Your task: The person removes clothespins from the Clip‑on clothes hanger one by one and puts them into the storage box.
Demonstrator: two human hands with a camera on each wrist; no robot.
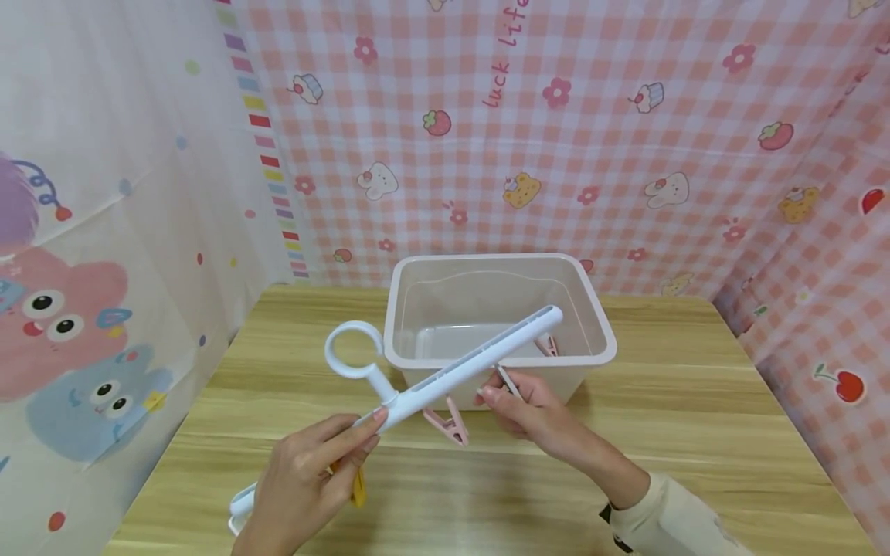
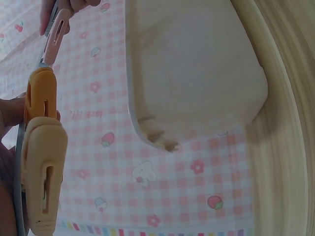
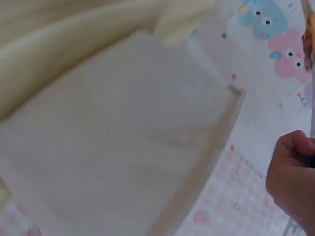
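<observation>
A pale blue hanger bar (image 1: 455,374) with an open ring hook (image 1: 353,349) slants up to the right in the head view, across the near rim of a cream bin. My left hand (image 1: 306,471) grips its lower part beside the hook. Below the bar hang a pink clip (image 1: 448,423) and a yellow clip (image 1: 358,488), the latter partly behind my left fingers. In the left wrist view an orange-yellow clip (image 2: 41,93) and a beige clip (image 2: 44,172) sit along the bar. My right hand (image 1: 524,409) pinches a grey clip (image 1: 509,381) just under the bar.
The cream bin (image 1: 603,351) stands on the wooden table (image 1: 667,432) near the back. Another pink clip (image 1: 547,345) shows below the bar's far end; whether it hangs there I cannot tell. At lower left, a pale blue piece (image 1: 242,502) sits partly behind my left hand. Patterned cloth surrounds the table.
</observation>
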